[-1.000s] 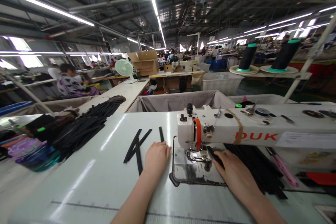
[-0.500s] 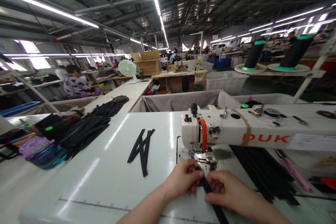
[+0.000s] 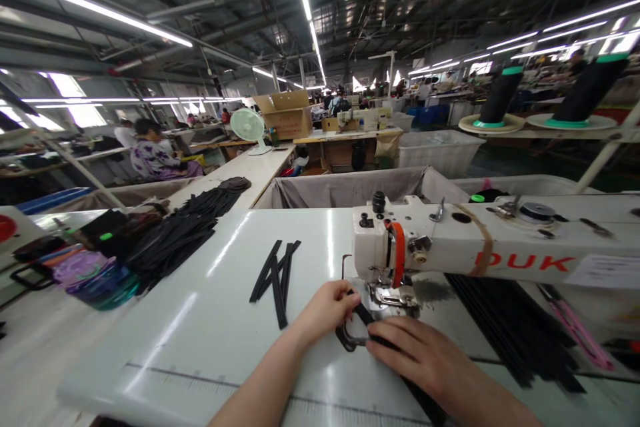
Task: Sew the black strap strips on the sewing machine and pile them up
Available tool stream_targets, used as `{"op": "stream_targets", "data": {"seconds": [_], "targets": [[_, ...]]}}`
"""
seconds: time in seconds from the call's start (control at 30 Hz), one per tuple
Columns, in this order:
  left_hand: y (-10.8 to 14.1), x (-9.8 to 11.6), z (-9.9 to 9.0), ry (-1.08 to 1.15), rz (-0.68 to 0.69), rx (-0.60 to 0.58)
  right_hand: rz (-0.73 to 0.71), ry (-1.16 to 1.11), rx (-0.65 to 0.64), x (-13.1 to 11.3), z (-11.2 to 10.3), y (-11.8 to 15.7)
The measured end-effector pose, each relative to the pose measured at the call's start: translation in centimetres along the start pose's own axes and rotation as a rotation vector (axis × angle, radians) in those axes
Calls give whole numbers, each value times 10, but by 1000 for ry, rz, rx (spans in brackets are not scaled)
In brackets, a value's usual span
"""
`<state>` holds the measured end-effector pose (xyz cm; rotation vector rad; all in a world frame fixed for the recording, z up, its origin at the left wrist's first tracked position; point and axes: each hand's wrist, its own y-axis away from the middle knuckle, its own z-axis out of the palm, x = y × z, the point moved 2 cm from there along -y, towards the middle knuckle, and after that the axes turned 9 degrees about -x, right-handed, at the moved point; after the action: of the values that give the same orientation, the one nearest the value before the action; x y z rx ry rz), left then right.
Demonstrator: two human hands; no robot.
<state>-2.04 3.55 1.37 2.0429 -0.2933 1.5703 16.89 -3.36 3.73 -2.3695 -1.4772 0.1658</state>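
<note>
A black strap [image 3: 356, 335] is bent into a small loop just in front of the presser foot [image 3: 393, 297] of a white industrial sewing machine [image 3: 450, 247] marked "DUK". My left hand [image 3: 325, 310] pinches the strap at the top of the loop. My right hand [image 3: 415, 353] grips the strap lower down, and its tail runs toward me under the hand. The fingers hide part of the loop. To the left, several loose black strips [image 3: 276, 283] lie on the white tabletop [image 3: 200, 320].
A large pile of black strips [image 3: 510, 327] lies right of the machine, and another [image 3: 170, 233] lies at the table's far left. Two black thread cones [image 3: 590, 87] stand behind. A grey-lined bin [image 3: 345, 188] sits beyond the table. A co-worker [image 3: 155, 157] sits far left.
The strap, straight between my hands half a second ago, now curves into a loop. Both hands have moved slightly left of the needle area, and the view has shifted slightly.
</note>
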Motion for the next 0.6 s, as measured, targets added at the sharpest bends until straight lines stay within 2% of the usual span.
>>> {"op": "stream_targets", "data": {"seconds": [0.07,0.13,0.2,0.3,0.37,0.47,0.6], "targets": [[2,1,-4,109,-8,-94,-20,4,21,-1,-3,0],[1,0,-5,77,-9,-81,-35,14,31,-2,-1,2],[-2,-3,-3,-82,38,53,11,52,43,-3,5,4],[-2,-3,7,-446,154,304,142,116,67,-2,22,9],[0,-1,15,-696,194,377,187,132,73,-3,35,11],[3,-1,25,-914,251,316,219,152,94,-6,47,9],[1,-4,29,-912,337,259,298,208,97,-8,50,2]]}}
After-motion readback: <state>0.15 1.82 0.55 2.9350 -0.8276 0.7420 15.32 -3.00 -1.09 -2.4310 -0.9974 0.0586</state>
